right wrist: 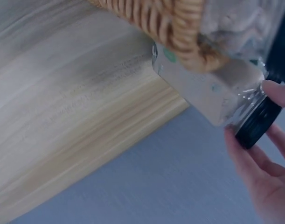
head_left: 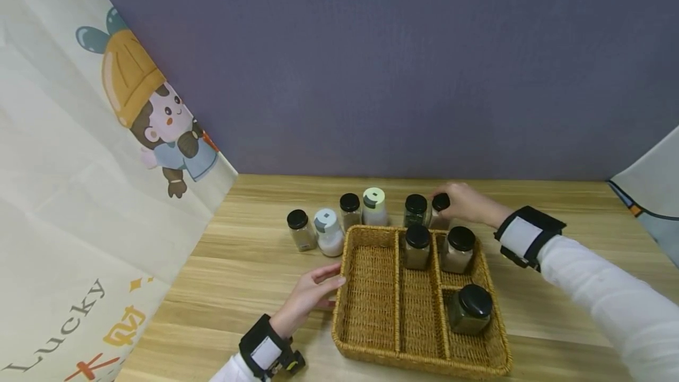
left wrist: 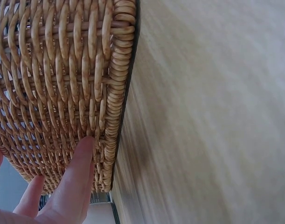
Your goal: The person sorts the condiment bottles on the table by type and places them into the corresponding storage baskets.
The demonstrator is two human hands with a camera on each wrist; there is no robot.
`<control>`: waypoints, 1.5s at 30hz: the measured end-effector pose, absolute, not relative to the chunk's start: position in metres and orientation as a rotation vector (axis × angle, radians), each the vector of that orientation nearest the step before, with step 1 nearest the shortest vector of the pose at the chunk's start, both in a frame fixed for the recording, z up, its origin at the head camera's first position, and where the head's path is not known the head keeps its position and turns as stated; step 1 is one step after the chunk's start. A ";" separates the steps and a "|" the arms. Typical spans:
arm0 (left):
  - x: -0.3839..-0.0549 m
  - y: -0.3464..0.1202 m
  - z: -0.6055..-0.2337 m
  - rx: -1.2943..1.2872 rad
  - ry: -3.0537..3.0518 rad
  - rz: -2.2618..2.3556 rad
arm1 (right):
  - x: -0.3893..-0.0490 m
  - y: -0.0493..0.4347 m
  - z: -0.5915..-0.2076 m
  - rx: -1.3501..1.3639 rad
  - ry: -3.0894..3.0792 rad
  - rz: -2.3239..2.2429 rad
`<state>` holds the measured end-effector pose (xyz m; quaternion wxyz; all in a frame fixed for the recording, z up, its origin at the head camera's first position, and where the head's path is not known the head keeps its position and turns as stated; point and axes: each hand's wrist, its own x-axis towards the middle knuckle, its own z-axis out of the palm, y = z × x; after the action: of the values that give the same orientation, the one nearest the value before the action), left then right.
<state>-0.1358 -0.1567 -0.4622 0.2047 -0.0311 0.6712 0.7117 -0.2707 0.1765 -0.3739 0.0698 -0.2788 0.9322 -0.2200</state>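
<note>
At the back of the wicker basket (head_left: 370,296), my right hand (head_left: 465,202) holds a clear jar (head_left: 439,203) by its black lid. In the right wrist view, thumb and fingers pinch around the lid of this jar (right wrist: 203,93), which contains something pale. My left hand (head_left: 310,293) touches the basket's left wall; the left wrist view shows its fingers (left wrist: 79,172) lying fairly straight against the weave. Inside the basket stand a black-lidded jar (head_left: 417,246) in the middle section, another jar (head_left: 458,249) at back right, and a wider jar (head_left: 471,309) at front right.
Behind the basket stand a dark-filled jar (head_left: 415,211), a shaker with a yellowish-green top (head_left: 375,207) and a black-lidded jar (head_left: 350,211). Left of these are a white-topped shaker (head_left: 329,233) and another jar (head_left: 301,230). A blue-grey panel (head_left: 403,75) rises behind the wooden table (head_left: 233,264).
</note>
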 end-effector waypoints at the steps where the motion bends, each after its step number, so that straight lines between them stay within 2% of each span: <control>1: -0.136 -0.157 -0.462 -0.086 1.871 1.984 | -0.271 0.177 -0.372 -0.844 2.811 -0.661; 24: -0.135 -0.156 -0.460 -0.091 1.873 1.975 | -0.267 0.184 -0.329 -0.845 2.854 -0.589; 30: -0.133 -0.158 -0.459 0.004 1.888 1.990 | -0.266 0.184 -0.317 -0.842 2.866 -0.558; 45: -0.127 -0.167 -0.462 -0.081 1.850 1.945 | -0.239 0.177 -0.287 -0.770 2.882 -0.512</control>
<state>-0.1271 -0.1675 -0.4618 0.2260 -0.0295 0.6710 0.7055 -0.2389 0.1769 -0.2872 0.0575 -0.2540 0.9506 -0.1688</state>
